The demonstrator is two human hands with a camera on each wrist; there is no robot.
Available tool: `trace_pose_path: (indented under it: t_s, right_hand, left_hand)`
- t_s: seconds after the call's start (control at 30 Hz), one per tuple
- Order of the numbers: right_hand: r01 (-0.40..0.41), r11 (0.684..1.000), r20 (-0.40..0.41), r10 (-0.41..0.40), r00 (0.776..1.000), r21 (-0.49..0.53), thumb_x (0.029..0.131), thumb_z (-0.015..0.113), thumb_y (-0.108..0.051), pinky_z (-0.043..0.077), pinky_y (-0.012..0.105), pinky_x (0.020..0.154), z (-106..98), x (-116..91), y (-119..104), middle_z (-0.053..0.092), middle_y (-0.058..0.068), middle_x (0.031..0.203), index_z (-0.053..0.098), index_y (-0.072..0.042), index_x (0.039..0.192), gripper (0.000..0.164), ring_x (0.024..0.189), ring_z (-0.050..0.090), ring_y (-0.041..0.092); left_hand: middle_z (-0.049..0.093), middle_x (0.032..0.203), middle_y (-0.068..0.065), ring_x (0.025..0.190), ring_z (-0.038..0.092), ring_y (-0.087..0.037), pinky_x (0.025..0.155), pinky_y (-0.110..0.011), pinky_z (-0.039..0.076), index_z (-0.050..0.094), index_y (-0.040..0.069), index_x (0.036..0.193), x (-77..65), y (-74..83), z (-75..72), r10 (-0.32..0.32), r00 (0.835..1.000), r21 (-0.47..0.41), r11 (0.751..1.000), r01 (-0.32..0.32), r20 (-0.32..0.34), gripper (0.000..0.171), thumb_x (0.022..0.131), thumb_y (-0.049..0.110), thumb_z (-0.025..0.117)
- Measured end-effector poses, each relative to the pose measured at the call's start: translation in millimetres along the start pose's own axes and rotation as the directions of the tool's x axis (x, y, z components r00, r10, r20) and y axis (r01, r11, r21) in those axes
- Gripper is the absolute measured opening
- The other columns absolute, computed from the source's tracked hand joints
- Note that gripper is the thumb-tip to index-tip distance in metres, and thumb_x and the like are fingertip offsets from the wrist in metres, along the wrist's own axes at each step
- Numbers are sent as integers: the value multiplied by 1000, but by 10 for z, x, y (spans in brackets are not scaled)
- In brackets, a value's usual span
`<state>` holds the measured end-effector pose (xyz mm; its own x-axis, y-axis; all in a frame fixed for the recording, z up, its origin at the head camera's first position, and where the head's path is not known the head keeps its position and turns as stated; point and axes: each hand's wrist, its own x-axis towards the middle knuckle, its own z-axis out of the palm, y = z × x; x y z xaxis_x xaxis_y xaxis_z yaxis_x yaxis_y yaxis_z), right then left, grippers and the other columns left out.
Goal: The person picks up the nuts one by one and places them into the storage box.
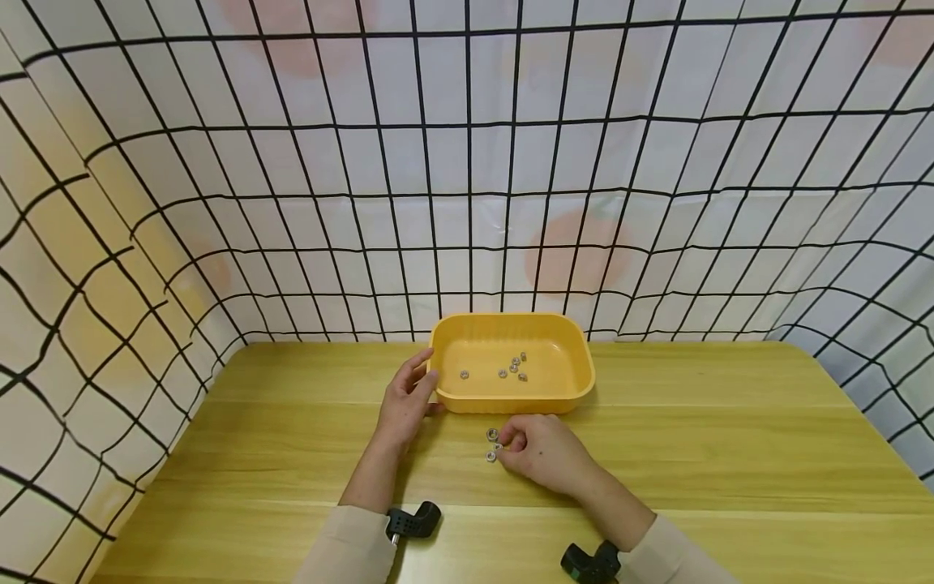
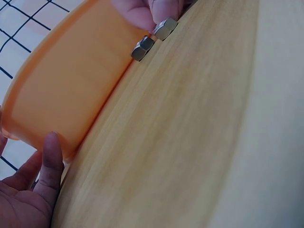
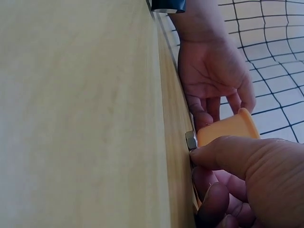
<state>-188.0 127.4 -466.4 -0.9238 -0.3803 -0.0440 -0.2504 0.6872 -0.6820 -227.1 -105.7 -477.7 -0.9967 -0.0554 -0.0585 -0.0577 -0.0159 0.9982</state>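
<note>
A yellow tray (image 1: 511, 403) stands on the table with several small metal hex nuts (image 1: 514, 368) scattered inside. At its left end, my left hand (image 1: 405, 405) rests against the wall, thumb and fingers loosely spread around the corner. In the left wrist view, that thumb (image 2: 51, 164) stands upright close to the tray's side. My right hand (image 1: 547, 454) is in front of the tray, its thumb and index finger pinching a nut (image 1: 499, 447) low over the table. Just beside the fingertips lie two more nuts, one nearer the tray (image 1: 492, 435) and one nearer me (image 1: 490, 457).
The wooden table (image 1: 700, 462) extends to both sides of the tray. Behind it rises a white cloth (image 1: 350, 219) with a black grid, which also runs along the left and right sides. A black wrist camera (image 1: 414, 520) sits on the left wrist, another (image 1: 591, 561) on the right.
</note>
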Motion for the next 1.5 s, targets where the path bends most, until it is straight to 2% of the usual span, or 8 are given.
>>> trace_pose_path:
  t_s: [0.47, 0.67, 1.0, 1.27, 1.5]
  right_hand:
    - [31, 999, -9, -31, 999, -13, 86, 79, -25, 47, 20, 59, -23, -26, -29, 63, -14, 69, 72, -22, 83, 9, 63, 57, 5]
    - [-26, 1000, -31, 26, 999, -3, 86, 78, -25, 47, 21, 62, -105, -61, -108, 63, -12, 72, 72, -22, 85, 8, 66, 57, 7]
    - [-116, 993, -79, 116, 990, 5, 88, 79, -24, 47, 22, 63, -237, -73, -177, 63, -9, 73, 72, -25, 84, 8, 69, 56, 10]
    - [-95, 995, -81, 97, 992, 36, 88, 79, -21, 44, 20, 55, -326, -105, -198, 63, -7, 73, 72, -21, 85, 8, 63, 54, 11]
    - [-131, 988, -96, 138, 986, 77, 88, 79, -20, 45, 20, 52, -392, -111, -221, 65, -6, 77, 73, -20, 89, 6, 63, 55, 13]
  left_hand:
    - [52, 147, -22, 116, 63, -34, 73, -30, 62, 50, 20, 151, 13, 4, -2, -4, 1000, 2, 1000, 4, -6, 47, 105, 17, 57]
    - [53, 146, -23, 112, 64, -32, 73, -29, 62, 50, 19, 151, 15, -2, -8, 0, 1000, -1, 1000, 0, -5, 47, 105, 17, 57]
    - [52, 147, -22, 118, 62, -35, 72, -28, 61, 50, 19, 151, 12, 4, -7, -2, 1000, -11, 1000, 2, -1, 47, 105, 16, 57]
    - [51, 148, -22, 118, 62, -35, 72, -28, 61, 51, 20, 151, 11, 1, -5, -11, 1000, -11, 1000, 11, -7, 47, 105, 18, 58]
    - [51, 148, -21, 119, 61, -36, 72, -29, 61, 51, 20, 151, 2, 7, 4, -17, 1000, -11, 1000, 17, -7, 47, 105, 18, 58]
